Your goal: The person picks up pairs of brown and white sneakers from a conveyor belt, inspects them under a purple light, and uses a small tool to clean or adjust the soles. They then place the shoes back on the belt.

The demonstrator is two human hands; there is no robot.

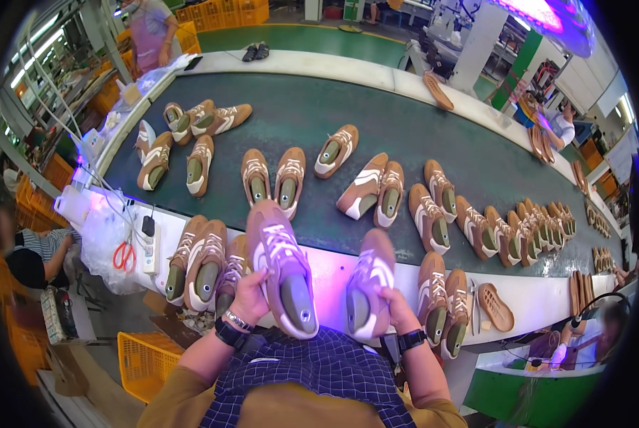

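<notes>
My left hand grips a brown sneaker with white stripes and laces. Its toe points away from me, and a dark green shoe last fills its opening. In my right hand is a second sneaker of the same kind, slightly blurred and tilted, its striped side showing. Both shoes are held up over the near white edge of the belt table, under purple light. Just beyond the left one, a pair of matching sneakers stands on the dark green belt.
More sneakers stand left on the near ledge and right, beside a loose brown sole. A long row of shoes runs right. Red scissors and a power strip lie left, above a yellow crate. Other people work around the table.
</notes>
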